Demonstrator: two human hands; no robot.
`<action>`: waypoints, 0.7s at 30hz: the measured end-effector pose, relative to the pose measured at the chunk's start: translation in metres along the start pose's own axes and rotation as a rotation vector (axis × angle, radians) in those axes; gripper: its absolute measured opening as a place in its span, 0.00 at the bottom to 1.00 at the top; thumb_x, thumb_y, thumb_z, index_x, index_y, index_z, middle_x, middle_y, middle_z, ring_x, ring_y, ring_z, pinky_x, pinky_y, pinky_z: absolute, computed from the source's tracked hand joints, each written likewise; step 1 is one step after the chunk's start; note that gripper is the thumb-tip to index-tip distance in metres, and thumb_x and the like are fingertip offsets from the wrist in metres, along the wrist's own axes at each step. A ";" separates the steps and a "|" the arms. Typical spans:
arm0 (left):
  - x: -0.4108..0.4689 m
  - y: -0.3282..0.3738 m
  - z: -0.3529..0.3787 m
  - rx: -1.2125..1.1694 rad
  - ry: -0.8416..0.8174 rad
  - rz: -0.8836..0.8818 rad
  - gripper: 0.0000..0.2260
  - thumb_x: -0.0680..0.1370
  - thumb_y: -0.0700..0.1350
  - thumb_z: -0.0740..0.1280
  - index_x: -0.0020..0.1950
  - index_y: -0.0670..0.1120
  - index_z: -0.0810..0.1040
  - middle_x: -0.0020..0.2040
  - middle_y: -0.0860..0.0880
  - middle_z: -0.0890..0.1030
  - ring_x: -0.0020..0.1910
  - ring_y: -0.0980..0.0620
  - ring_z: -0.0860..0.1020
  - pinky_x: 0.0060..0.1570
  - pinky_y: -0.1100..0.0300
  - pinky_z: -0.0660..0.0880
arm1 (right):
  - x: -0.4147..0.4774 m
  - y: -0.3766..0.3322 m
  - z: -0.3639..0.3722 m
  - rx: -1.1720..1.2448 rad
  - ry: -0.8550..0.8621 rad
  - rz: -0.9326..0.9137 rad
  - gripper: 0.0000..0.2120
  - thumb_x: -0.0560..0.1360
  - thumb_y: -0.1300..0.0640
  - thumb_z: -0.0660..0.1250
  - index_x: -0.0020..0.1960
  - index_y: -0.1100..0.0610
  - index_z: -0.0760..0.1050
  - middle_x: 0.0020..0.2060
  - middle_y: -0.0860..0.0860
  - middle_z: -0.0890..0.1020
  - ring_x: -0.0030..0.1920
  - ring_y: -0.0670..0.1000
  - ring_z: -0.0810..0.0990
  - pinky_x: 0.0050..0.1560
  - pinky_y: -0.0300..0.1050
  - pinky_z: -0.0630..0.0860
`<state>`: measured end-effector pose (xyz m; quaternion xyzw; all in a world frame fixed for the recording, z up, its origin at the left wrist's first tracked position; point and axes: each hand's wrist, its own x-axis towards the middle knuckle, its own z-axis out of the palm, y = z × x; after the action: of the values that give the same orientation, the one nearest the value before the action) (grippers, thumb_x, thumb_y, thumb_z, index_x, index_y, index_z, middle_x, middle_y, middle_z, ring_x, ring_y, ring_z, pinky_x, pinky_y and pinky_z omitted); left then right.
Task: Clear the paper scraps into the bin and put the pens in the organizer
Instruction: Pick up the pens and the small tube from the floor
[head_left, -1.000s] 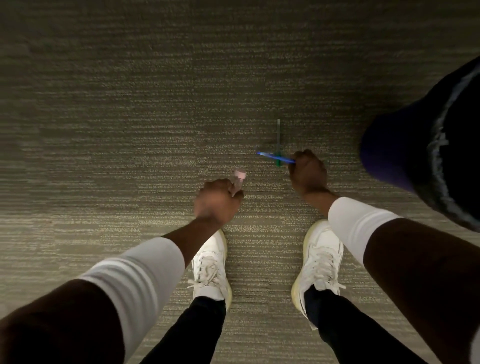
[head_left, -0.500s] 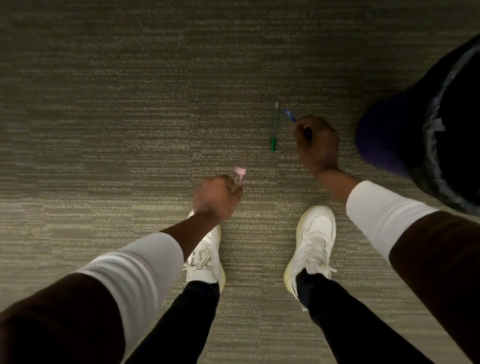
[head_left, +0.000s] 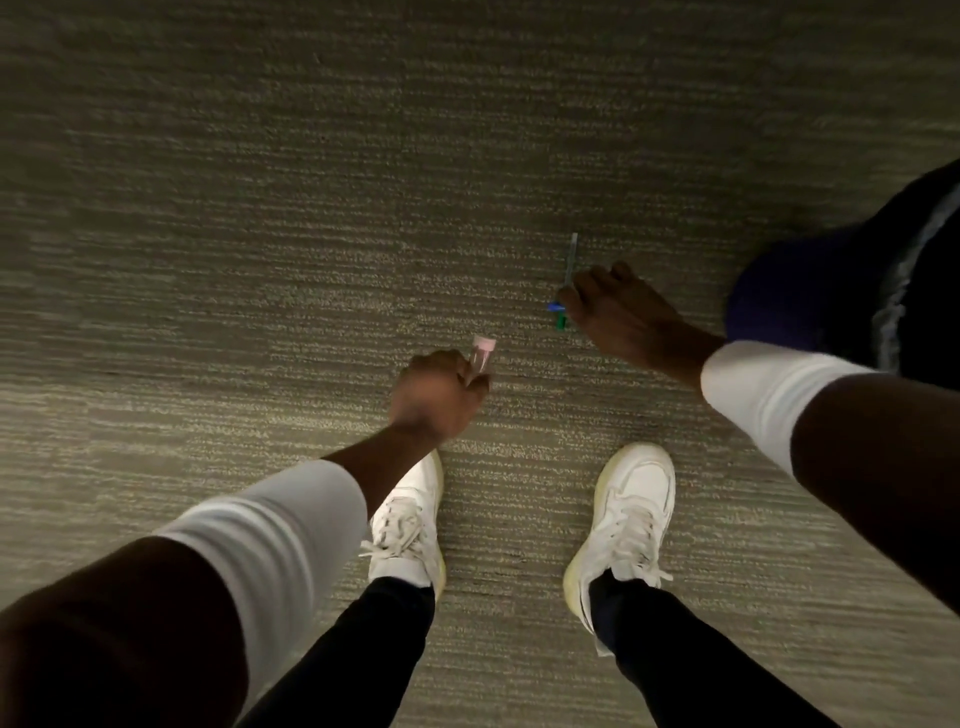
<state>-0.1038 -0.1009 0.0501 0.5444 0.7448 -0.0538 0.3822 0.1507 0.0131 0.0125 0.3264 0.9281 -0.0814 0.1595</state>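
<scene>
A green pen (head_left: 570, 270) lies on the grey carpet, its cap end near me. My right hand (head_left: 618, 317) reaches down onto it and covers its middle. The same hand holds a blue pen (head_left: 555, 307), of which only a short tip sticks out to the left. My left hand (head_left: 439, 397) hovers lower and to the left, fingers curled round a clear pen with a pink cap (head_left: 483, 353) that points up out of the fist. No paper scraps or organizer are in view.
A dark bin with a black liner (head_left: 852, 291) stands at the right edge, close to my right hand. My two white sneakers (head_left: 628, 514) stand on the carpet (head_left: 260, 260) below the hands.
My right hand has swung left and down onto the green pen, and the blue pen's tip now points left. The left hand has hardly moved.
</scene>
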 end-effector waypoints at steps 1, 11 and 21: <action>0.005 -0.002 -0.002 -0.007 -0.001 -0.001 0.16 0.78 0.59 0.72 0.47 0.46 0.85 0.49 0.45 0.87 0.49 0.42 0.85 0.49 0.51 0.82 | 0.007 0.000 0.000 -0.006 -0.049 -0.008 0.17 0.77 0.64 0.70 0.65 0.63 0.76 0.56 0.65 0.81 0.51 0.66 0.83 0.48 0.58 0.81; 0.048 -0.011 -0.025 0.134 -0.015 0.008 0.21 0.80 0.62 0.68 0.58 0.46 0.85 0.55 0.44 0.87 0.56 0.42 0.84 0.56 0.48 0.81 | 0.054 0.003 0.013 -0.065 -0.284 -0.082 0.24 0.79 0.64 0.67 0.74 0.56 0.71 0.74 0.60 0.69 0.72 0.63 0.74 0.55 0.59 0.84; 0.040 -0.007 -0.022 0.072 -0.016 -0.023 0.19 0.79 0.62 0.69 0.56 0.49 0.85 0.53 0.44 0.87 0.52 0.41 0.85 0.50 0.51 0.82 | 0.034 0.000 0.016 0.152 -0.222 0.187 0.19 0.81 0.55 0.68 0.69 0.60 0.74 0.64 0.59 0.80 0.66 0.61 0.78 0.54 0.59 0.80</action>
<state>-0.1257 -0.0623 0.0380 0.5489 0.7453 -0.0893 0.3678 0.1300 0.0285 -0.0144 0.4113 0.8615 -0.1716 0.2430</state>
